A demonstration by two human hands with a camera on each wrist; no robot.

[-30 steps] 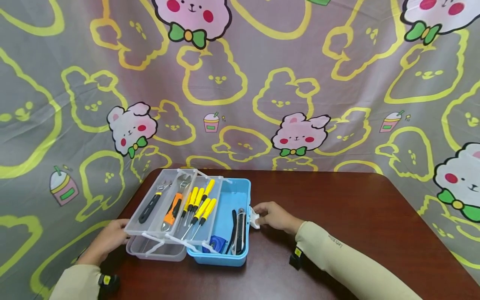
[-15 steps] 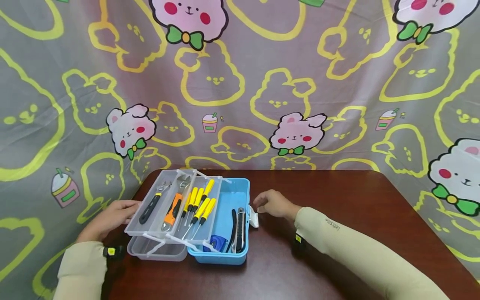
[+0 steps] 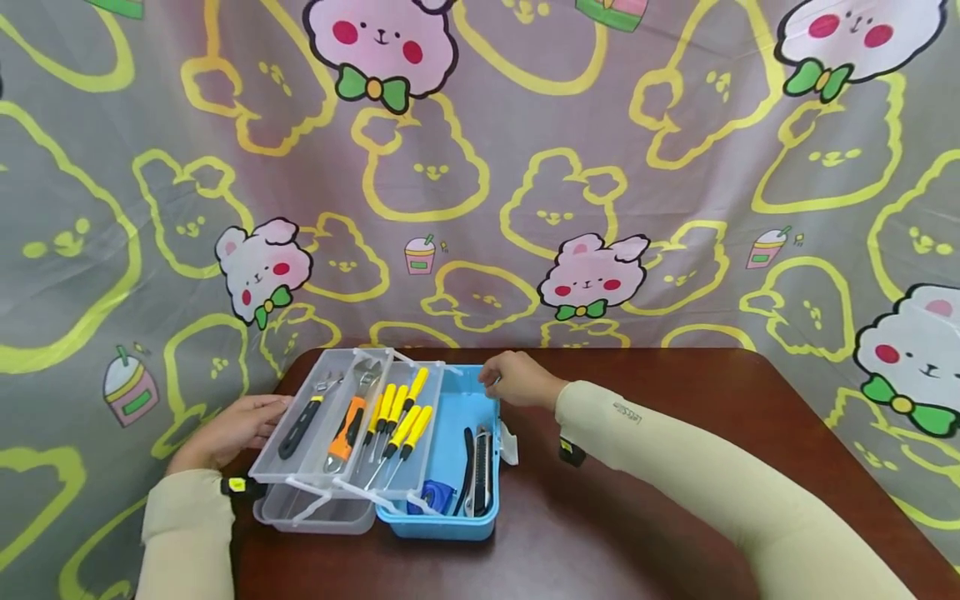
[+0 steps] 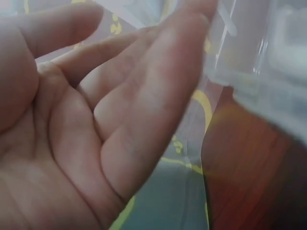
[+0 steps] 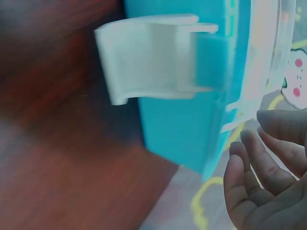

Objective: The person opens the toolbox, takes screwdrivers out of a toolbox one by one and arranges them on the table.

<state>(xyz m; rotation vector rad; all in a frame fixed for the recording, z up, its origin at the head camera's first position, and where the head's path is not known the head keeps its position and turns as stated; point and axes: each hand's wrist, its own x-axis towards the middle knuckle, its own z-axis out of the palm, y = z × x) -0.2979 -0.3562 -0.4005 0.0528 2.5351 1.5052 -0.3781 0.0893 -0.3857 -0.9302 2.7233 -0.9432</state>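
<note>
A blue toolbox (image 3: pixel 462 400) has its clear upper tray (image 3: pixel 296 457) swung out to the left, above the clear lid (image 3: pixel 318 521). My left hand (image 3: pixel 234 427) lies along the tray's left side, fingers extended; the left wrist view shows an empty palm (image 4: pixel 129 124). At the far right corner of the box hovers my right hand (image 3: pixel 525 380), its fingers loosely bent and holding nothing. The white latch (image 5: pixel 153 62) hangs off the box's right side. Inside the tray are a black-handled adjustable wrench (image 3: pixel 300 429), an orange-handled adjustable wrench (image 3: pixel 345 437) and several yellow screwdrivers (image 3: pixel 408 429).
In the blue base lie a utility knife (image 3: pixel 482 471), a thin black strip (image 3: pixel 468 462) and a blue tape measure (image 3: pixel 435 497). White hinge arms (image 3: pixel 367 493) link the trays. Brown table (image 3: pixel 660 467) extends right; a patterned curtain (image 3: pixel 480 233) hangs behind and at the left.
My right hand has let go of the white latch and moved up toward the box's far corner. My left hand has shifted farther along the tray's side, fingers straightening.
</note>
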